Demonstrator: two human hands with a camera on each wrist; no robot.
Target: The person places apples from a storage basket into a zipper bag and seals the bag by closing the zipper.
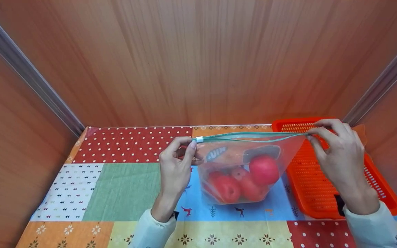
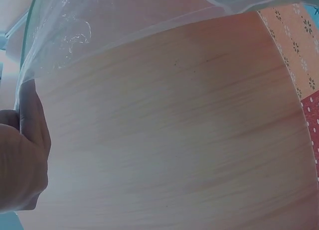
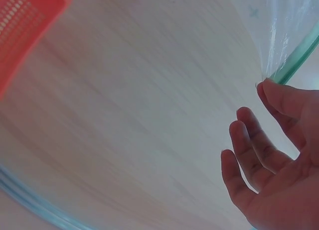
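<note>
A clear zip bag [image 1: 229,160] with a green zipper strip [image 1: 253,135] hangs between my hands, its bottom bulging with several round red fruits [image 1: 264,169]. At the strip's left end sits a white slider [image 1: 199,139], where the thumb and fingers of my left hand [image 1: 175,168] pinch the bag. My right hand [image 1: 339,155] pinches the opposite corner between thumb and index finger. The two zipper edges part along the middle. In the right wrist view, the other fingers [image 3: 244,145] of that hand stay off the bag.
An orange-red plastic basket [image 1: 315,179] stands on the right, partly behind the bag and under my right forearm. A patchwork-print cloth [image 1: 126,189] covers the table. Wood-grain panels [image 1: 198,69] enclose the back and both sides.
</note>
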